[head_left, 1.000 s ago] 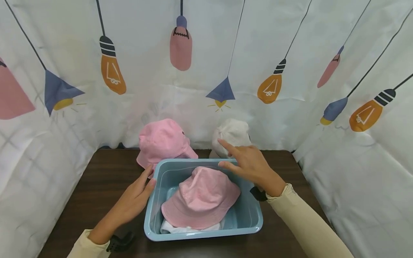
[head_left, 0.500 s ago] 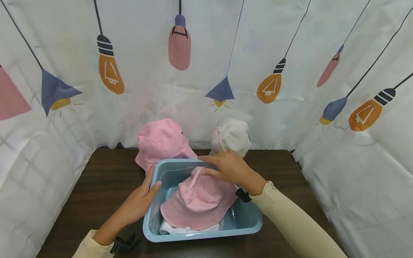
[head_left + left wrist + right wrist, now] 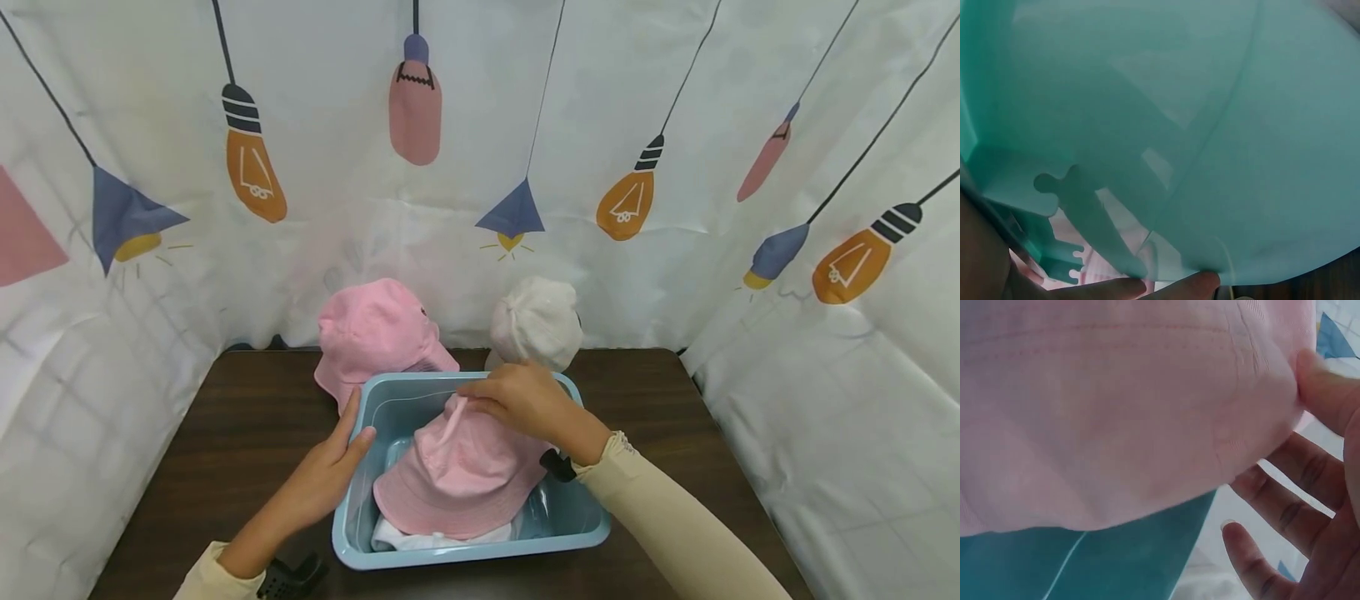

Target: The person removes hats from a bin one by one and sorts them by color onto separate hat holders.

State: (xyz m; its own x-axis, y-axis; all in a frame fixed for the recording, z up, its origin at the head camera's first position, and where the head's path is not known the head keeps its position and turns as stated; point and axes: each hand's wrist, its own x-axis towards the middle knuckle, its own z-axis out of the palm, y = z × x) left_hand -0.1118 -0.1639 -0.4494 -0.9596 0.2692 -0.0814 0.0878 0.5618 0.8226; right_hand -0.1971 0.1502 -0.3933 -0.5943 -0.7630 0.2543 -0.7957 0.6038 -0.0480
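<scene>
A light-blue plastic basin (image 3: 480, 555) holds a pale pink bucket hat (image 3: 461, 479), brim toward me, on top of a folded white cloth item (image 3: 420, 540). With thumb and fingers my right hand (image 3: 528, 404) pinches the top of the hat's crown; in the right wrist view the thumb (image 3: 1325, 394) lies against one side of the pink fabric and fingers on the other. My left hand (image 3: 318, 479) rests against the basin's left side, fingers fairly straight along the outside and thumb at the rim. The basin's wall (image 3: 1241, 156) fills most of the left wrist view.
Behind the basin's back edge stand a brighter pink hat (image 3: 378, 329) on the left and a white hat (image 3: 540, 321) on the right. A dark wooden table (image 3: 247, 417) carries everything. White curtain (image 3: 337, 242) with printed lamps surrounds its back and sides.
My right hand has moved left and down from over the basin's back right to the pale pink hat's crown and taken hold of it. The left hand stays at the basin's side.
</scene>
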